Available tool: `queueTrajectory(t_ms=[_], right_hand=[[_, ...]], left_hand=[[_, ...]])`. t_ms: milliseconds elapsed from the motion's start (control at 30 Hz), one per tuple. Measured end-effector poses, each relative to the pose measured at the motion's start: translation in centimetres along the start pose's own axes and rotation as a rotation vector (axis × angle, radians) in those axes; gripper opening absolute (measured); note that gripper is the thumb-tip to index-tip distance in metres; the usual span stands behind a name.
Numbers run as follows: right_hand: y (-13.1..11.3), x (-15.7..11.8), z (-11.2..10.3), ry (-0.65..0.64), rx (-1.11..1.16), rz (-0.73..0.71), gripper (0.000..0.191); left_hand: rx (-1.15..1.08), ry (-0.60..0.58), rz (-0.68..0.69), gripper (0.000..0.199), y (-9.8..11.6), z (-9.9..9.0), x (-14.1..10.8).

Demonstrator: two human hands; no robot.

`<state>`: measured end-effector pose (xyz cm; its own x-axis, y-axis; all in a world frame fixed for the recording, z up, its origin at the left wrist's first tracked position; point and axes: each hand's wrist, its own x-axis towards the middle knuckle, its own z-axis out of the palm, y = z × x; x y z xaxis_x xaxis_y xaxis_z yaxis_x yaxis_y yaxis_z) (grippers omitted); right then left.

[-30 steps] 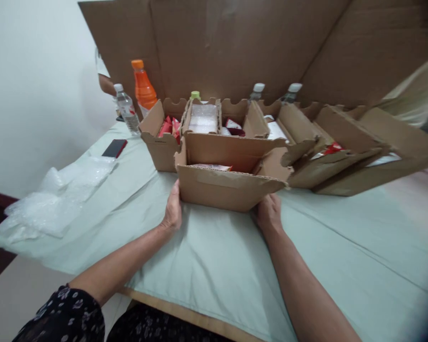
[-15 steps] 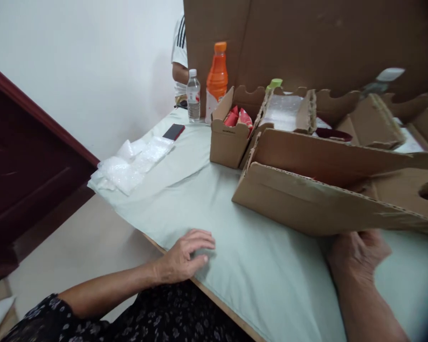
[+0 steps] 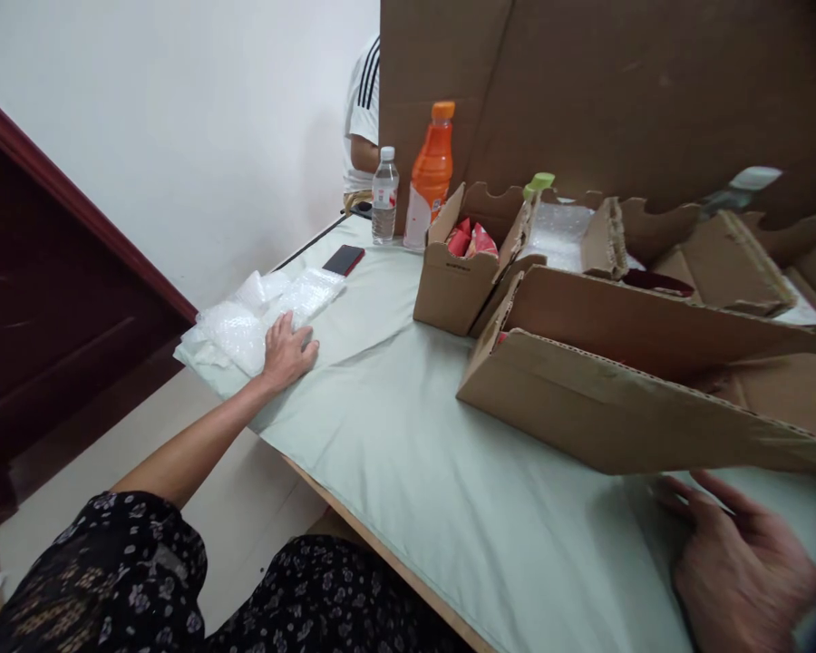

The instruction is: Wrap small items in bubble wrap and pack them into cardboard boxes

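On the left side of the table, my left hand [image 3: 287,352] rests with its fingers spread at the near edge of a crumpled pile of bubble wrap [image 3: 235,328]. It looks to touch the wrap without gripping it. My right hand [image 3: 748,562], somewhat blurred, is low at the right, its fingers apart and pointing toward the long cardboard box [image 3: 605,404]. I make out nothing held in it. The long box stands open-topped in front of a row of smaller compartments, and its inside is mostly hidden by the front wall.
Behind the wrap lies a dark phone [image 3: 344,260]. A water bottle [image 3: 384,198] and an orange drink bottle [image 3: 432,172] stand farther back. A small cardboard bin [image 3: 451,288] holds red packets [image 3: 472,239]. A tall cardboard panel [image 3: 585,91] rises behind; a person's sleeve [image 3: 365,91] shows beside it.
My left hand has moved forward and left from the table edge to the bubble wrap. My right hand has drawn back from under the long box's front wall, and its fingers have opened.
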<state>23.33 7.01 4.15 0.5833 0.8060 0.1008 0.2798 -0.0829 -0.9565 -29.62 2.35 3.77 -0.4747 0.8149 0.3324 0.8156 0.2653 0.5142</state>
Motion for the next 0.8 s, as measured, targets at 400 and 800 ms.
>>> queueTrajectory(t_ms=[400, 800], right_hand=[[1.2, 1.0, -0.3, -0.068, 0.031, -0.025, 0.032], [1.1, -1.8, -2.8, -0.271, -0.19, -0.095, 0.042]], left_hand=[[-0.179, 0.159, 0.165, 0.054, 5.5, -4.2, -1.9], [-0.655, -0.032, 0.354, 0.016, 18.6, -7.0, -7.6]])
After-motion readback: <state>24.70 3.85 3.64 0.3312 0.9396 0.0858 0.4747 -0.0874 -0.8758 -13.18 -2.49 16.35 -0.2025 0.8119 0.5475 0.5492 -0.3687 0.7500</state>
